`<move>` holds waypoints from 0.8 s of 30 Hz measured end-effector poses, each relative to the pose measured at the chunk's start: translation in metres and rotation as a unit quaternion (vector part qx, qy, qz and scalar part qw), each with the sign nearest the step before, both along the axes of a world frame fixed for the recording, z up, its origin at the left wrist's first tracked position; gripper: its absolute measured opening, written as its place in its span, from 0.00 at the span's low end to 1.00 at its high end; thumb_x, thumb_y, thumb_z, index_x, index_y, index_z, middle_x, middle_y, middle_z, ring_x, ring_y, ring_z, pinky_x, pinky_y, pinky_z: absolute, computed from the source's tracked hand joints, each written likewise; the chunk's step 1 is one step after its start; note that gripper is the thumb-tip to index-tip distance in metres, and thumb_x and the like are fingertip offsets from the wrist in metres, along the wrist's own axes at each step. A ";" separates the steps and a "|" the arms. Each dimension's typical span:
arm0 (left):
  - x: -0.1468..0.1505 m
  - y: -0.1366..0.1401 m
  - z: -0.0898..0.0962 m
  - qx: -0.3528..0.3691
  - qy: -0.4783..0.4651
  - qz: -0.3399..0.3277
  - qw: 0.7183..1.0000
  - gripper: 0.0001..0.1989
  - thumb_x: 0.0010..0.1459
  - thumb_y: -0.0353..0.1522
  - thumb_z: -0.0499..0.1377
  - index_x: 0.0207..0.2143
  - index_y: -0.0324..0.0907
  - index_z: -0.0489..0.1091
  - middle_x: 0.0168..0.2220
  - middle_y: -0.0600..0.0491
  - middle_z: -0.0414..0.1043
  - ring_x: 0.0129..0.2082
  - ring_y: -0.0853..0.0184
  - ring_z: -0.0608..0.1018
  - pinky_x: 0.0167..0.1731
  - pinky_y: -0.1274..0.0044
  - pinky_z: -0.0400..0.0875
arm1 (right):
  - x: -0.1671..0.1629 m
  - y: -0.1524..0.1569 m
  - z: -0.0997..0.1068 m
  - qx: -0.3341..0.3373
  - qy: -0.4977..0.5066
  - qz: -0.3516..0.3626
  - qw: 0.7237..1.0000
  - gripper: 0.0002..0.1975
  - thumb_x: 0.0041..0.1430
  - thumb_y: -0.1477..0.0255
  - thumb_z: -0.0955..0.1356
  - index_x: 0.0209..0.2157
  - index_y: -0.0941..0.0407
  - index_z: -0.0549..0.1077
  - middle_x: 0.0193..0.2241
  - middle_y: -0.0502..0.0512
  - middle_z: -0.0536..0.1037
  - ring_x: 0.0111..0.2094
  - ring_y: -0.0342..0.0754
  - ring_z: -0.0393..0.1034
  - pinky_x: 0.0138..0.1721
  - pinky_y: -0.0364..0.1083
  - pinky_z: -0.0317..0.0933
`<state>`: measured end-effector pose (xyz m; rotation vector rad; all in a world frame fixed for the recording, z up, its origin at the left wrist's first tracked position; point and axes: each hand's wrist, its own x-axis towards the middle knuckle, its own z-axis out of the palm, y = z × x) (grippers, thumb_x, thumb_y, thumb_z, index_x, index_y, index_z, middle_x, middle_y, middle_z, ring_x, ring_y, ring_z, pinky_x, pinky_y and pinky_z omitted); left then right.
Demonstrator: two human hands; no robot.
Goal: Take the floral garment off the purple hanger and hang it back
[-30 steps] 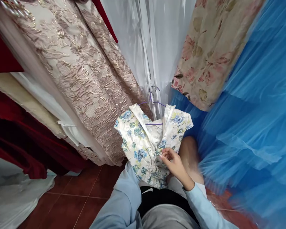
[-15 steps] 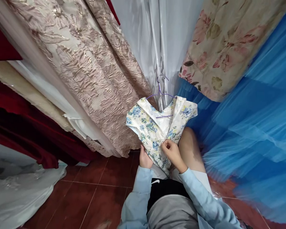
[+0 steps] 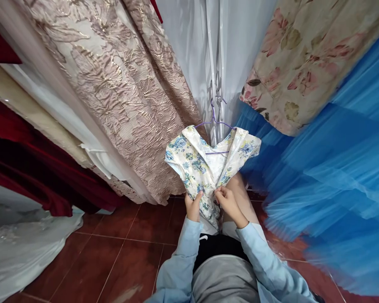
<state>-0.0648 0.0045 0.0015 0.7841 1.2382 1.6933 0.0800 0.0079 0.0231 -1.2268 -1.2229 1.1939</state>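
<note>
A cream dress (image 3: 194,162) with blue flowers and a folded collar hangs on a purple wire hanger (image 3: 214,122) in front of me. My left hand (image 3: 193,206) grips the dress at its left side, thumb on the front and the other fingers behind the cloth. At the base of the neckline, my right hand (image 3: 226,200) pinches the front of the dress between thumb and fingertips. The lower part of the dress drops between my knees. The hanger's hook meets white straps (image 3: 220,84) above it.
A pink-gold brocade gown (image 3: 126,92) hangs at the left, beside dark red fabric (image 3: 28,168). To the right are a floral-print cloth (image 3: 290,71) and a blue tulle skirt (image 3: 334,176). White fabric (image 3: 183,38) hangs behind. Red tiles (image 3: 126,261) cover the floor.
My left hand has shifted to the right along the dress, its thumb now over the front. The right hand still pinches near the neckline. The camera view has shifted slightly.
</note>
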 end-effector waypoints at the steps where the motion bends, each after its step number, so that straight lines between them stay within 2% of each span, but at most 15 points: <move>1: -0.002 0.000 -0.001 0.038 0.065 0.072 0.995 0.33 0.49 0.37 0.72 0.56 0.41 0.67 0.58 0.39 0.70 0.59 0.51 0.74 0.60 0.62 0.69 | 0.000 -0.001 0.002 -0.007 0.006 0.015 1.000 0.14 0.55 0.60 0.67 0.23 0.54 0.66 0.15 0.45 0.65 0.18 0.42 0.57 0.23 0.43 0.50; 3: -0.002 -0.003 -0.002 0.128 0.206 0.187 0.952 0.32 0.51 0.34 0.69 0.58 0.41 0.64 0.60 0.38 0.66 0.60 0.53 0.72 0.60 0.63 0.69 | 0.002 -0.003 0.007 -0.019 0.018 0.039 0.999 0.13 0.54 0.62 0.67 0.22 0.55 0.67 0.13 0.45 0.66 0.17 0.42 0.57 0.22 0.43 0.50; 4: 0.001 -0.005 -0.002 0.166 0.270 0.192 0.929 0.29 0.53 0.33 0.67 0.56 0.41 0.65 0.58 0.38 0.67 0.59 0.54 0.72 0.59 0.63 0.69 | 0.003 -0.004 0.010 -0.023 0.020 0.043 0.999 0.13 0.53 0.62 0.68 0.22 0.55 0.67 0.13 0.46 0.66 0.16 0.42 0.58 0.22 0.42 0.50; 6: 0.009 -0.010 -0.002 0.206 0.362 0.095 0.904 0.19 0.57 0.30 0.63 0.51 0.41 0.69 0.50 0.42 0.72 0.53 0.58 0.76 0.54 0.66 0.72 | 0.005 -0.006 0.014 -0.025 0.016 0.038 0.999 0.11 0.51 0.64 0.68 0.21 0.56 0.70 0.13 0.47 0.68 0.16 0.42 0.60 0.21 0.42 0.51; 8: 0.020 -0.013 -0.002 0.195 0.389 -0.025 0.900 0.12 0.60 0.28 0.60 0.47 0.42 0.71 0.42 0.47 0.76 0.44 0.61 0.79 0.48 0.70 0.74 | 0.006 -0.009 0.017 -0.021 0.008 0.024 0.999 0.09 0.49 0.66 0.69 0.21 0.57 0.72 0.13 0.48 0.70 0.16 0.42 0.61 0.21 0.42 0.53; 9: 0.025 -0.013 -0.002 0.181 0.386 -0.057 0.903 0.10 0.61 0.28 0.58 0.45 0.42 0.72 0.39 0.48 0.76 0.41 0.62 0.80 0.45 0.71 0.75 | 0.007 -0.010 0.018 -0.021 0.007 0.016 1.000 0.09 0.49 0.67 0.69 0.22 0.57 0.73 0.13 0.49 0.71 0.16 0.42 0.61 0.21 0.42 0.53; 12: 0.037 -0.010 -0.004 0.144 0.376 -0.062 0.913 0.05 0.65 0.29 0.55 0.41 0.42 0.71 0.36 0.49 0.77 0.38 0.63 0.80 0.41 0.73 0.74 | 0.007 -0.012 0.021 -0.038 0.034 -0.002 0.999 0.11 0.49 0.65 0.71 0.20 0.56 0.72 0.11 0.49 0.69 0.14 0.42 0.59 0.19 0.41 0.52; 15: 0.044 -0.004 -0.008 0.139 0.395 -0.063 0.906 0.06 0.67 0.29 0.53 0.39 0.42 0.69 0.35 0.48 0.76 0.37 0.62 0.79 0.39 0.73 0.73 | 0.008 -0.003 0.032 -0.049 0.084 -0.004 0.995 0.16 0.49 0.62 0.71 0.16 0.55 0.68 0.10 0.48 0.67 0.12 0.41 0.57 0.17 0.42 0.52; 17: 0.048 -0.002 -0.010 0.151 0.409 -0.076 0.897 0.07 0.67 0.28 0.51 0.40 0.42 0.68 0.35 0.47 0.75 0.37 0.61 0.79 0.38 0.73 0.72 | 0.011 0.014 0.048 -0.037 0.104 -0.016 0.994 0.15 0.48 0.63 0.72 0.16 0.55 0.70 0.10 0.49 0.68 0.12 0.40 0.57 0.16 0.41 0.52; 19: 0.051 -0.001 -0.013 0.161 0.420 -0.096 0.888 0.07 0.67 0.27 0.49 0.40 0.42 0.67 0.35 0.47 0.75 0.37 0.61 0.78 0.38 0.73 0.71 | 0.014 0.039 0.073 -0.009 0.120 -0.039 0.992 0.12 0.46 0.64 0.72 0.18 0.56 0.73 0.11 0.48 0.68 0.12 0.39 0.56 0.16 0.41 0.51; 24: 0.059 -0.005 -0.021 0.160 0.438 -0.128 0.875 0.07 0.67 0.28 0.49 0.40 0.42 0.67 0.35 0.48 0.73 0.37 0.61 0.77 0.39 0.73 0.70 | 0.018 0.113 0.153 0.064 0.140 -0.083 0.985 0.11 0.42 0.69 0.72 0.14 0.57 0.70 0.10 0.48 0.68 0.11 0.37 0.54 0.14 0.40 0.47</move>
